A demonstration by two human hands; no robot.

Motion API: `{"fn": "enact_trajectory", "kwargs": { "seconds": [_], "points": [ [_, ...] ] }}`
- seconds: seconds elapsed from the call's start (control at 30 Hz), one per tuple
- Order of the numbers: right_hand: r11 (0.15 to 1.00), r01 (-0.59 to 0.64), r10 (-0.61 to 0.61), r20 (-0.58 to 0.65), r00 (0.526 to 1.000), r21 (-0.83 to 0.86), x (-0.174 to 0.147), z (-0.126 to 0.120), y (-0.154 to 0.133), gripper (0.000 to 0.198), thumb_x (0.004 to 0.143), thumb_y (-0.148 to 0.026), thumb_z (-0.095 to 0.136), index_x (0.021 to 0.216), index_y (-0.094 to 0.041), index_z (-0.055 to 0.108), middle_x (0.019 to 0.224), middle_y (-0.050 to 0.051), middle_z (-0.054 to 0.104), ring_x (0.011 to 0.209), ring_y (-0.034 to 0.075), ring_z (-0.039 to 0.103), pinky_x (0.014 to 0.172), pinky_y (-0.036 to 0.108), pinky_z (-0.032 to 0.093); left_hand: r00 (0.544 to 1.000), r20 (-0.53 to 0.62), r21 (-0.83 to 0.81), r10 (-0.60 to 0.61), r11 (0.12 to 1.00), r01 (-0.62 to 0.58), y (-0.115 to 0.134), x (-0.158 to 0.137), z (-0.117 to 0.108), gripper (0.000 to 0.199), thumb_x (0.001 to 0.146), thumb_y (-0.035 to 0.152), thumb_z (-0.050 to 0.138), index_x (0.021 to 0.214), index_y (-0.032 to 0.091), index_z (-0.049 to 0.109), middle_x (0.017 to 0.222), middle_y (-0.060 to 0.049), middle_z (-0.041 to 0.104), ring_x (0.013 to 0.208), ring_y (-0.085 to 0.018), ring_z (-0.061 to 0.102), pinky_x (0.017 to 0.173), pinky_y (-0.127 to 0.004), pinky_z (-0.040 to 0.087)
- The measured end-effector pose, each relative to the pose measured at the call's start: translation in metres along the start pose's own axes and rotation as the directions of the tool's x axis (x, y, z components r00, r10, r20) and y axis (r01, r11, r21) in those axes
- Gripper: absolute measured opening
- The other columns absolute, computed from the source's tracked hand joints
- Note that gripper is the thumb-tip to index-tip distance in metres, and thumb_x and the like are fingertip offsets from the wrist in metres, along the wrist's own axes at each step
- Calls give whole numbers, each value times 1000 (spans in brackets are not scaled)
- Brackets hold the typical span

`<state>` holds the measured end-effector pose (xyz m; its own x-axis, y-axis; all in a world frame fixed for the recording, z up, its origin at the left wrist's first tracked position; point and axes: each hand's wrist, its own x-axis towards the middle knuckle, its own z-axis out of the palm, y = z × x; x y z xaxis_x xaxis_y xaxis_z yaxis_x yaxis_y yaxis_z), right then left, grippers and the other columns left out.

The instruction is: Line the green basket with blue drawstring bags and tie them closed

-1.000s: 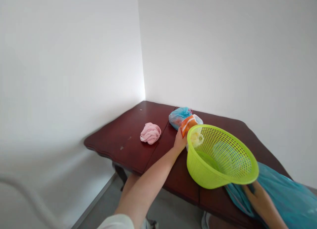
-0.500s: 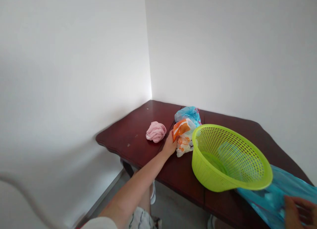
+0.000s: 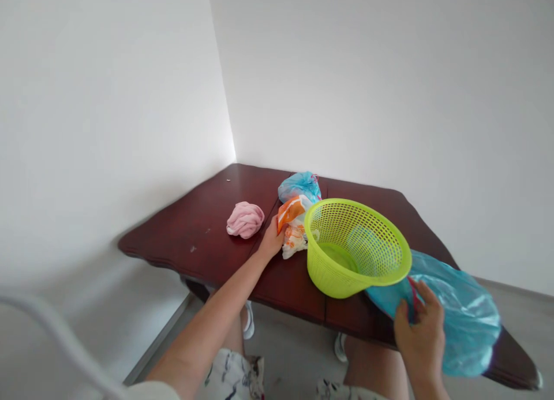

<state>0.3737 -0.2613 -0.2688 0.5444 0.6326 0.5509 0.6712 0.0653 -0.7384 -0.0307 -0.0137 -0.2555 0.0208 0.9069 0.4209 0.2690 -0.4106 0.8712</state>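
My left hand [image 3: 271, 238] is closed on the edge of a white plastic bag with orange print [image 3: 295, 235], left of the green basket. My right hand [image 3: 422, 328] pinches a translucent blue plastic bag [image 3: 465, 307] at its red drawstring. That bag spreads over the right part of the table, puffed up towards the corner. Between my hands stands a lime-green perforated plastic basket [image 3: 333, 276], its rim overlapping part of the blue bag. Only the basket's green bottom and mesh wall show inside.
A crumpled pink cloth [image 3: 245, 220] lies left of my left hand. Behind the printed bag sits a bunched blue bag [image 3: 298, 186] with red string. The dark reddish-brown table [image 3: 173, 227] has a wavy edge and stands against white walls [image 3: 346, 88].
The view has turned right, so the table things appear further left. My right hand has come into fuller view, now at the blue bag's red string. My left hand keeps its hold.
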Motion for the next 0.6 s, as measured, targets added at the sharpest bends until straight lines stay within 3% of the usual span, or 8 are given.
{"fn": "enact_trajectory", "kwargs": {
  "seconds": [0.1, 0.2, 0.3, 0.37, 0.47, 0.53, 0.6],
  "points": [
    [986, 155, -163, 205, 965, 54, -3, -2, -6, 50, 107, -43, 62, 153, -24, 71, 146, 18, 82, 136, 43, 79, 120, 67, 62, 1000, 11, 6, 3, 1000, -3, 0, 1, 0, 52, 117, 54, 64, 157, 21, 59, 157, -18, 75, 145, -35, 73, 130, -55, 53],
    [976, 153, -197, 338, 920, 152, -12, -3, -9, 52, 109, -42, 68, 159, -27, 66, 151, 17, 78, 129, 37, 81, 115, 60, 65, 1000, 25, 9, 6, 1000, -7, 0, 1, 0, 54, 117, 56, 63, 158, 22, 58, 157, -18, 75, 144, -35, 74, 128, -54, 54],
    [948, -79, 12, 212, 977, 309, -16, -2, -10, 70, 116, -54, 67, 180, -32, 46, 179, 20, 56, 118, 31, 83, 104, 54, 70, 999, 41, 12, 4, 1000, -4, 0, 1, 0, 55, 118, 58, 63, 160, 23, 57, 158, -18, 75, 146, -34, 74, 128, -54, 55],
    [892, -236, 187, 159, 969, 386, -10, 1, -5, 69, 120, -67, 55, 179, -31, 48, 181, 21, 56, 119, 32, 84, 98, 54, 72, 999, 50, 13, -1, 1000, 0, -1, 2, 0, 55, 117, 58, 64, 159, 22, 58, 157, -19, 76, 145, -35, 75, 127, -55, 56],
    [927, -281, 214, 263, 941, 248, 5, 7, 13, 84, 113, -90, 47, 148, -21, 79, 157, 24, 76, 138, 44, 78, 120, 70, 63, 998, 67, 5, -3, 1000, 3, -2, 2, -1, 56, 118, 60, 63, 159, 23, 57, 157, -18, 76, 144, -35, 76, 127, -56, 56],
    [981, -166, 116, 371, 921, 105, 17, 7, 26, 91, 103, -100, 56, 124, -20, 91, 148, 25, 82, 148, 50, 72, 136, 76, 48, 997, 77, -4, -4, 1000, 4, -3, 3, -1, 57, 118, 62, 63, 160, 23, 56, 159, -18, 76, 145, -34, 76, 126, -55, 57],
    [993, -89, 47, 446, 894, 74, 26, 1, 36, 88, 98, -102, 63, 117, -22, 95, 155, 23, 80, 157, 52, 67, 143, 75, 39, 996, 84, -8, -6, 1000, 7, -2, 3, -1, 58, 117, 63, 64, 159, 23, 57, 159, -17, 76, 144, -34, 76, 125, -54, 58]
  ]
}}
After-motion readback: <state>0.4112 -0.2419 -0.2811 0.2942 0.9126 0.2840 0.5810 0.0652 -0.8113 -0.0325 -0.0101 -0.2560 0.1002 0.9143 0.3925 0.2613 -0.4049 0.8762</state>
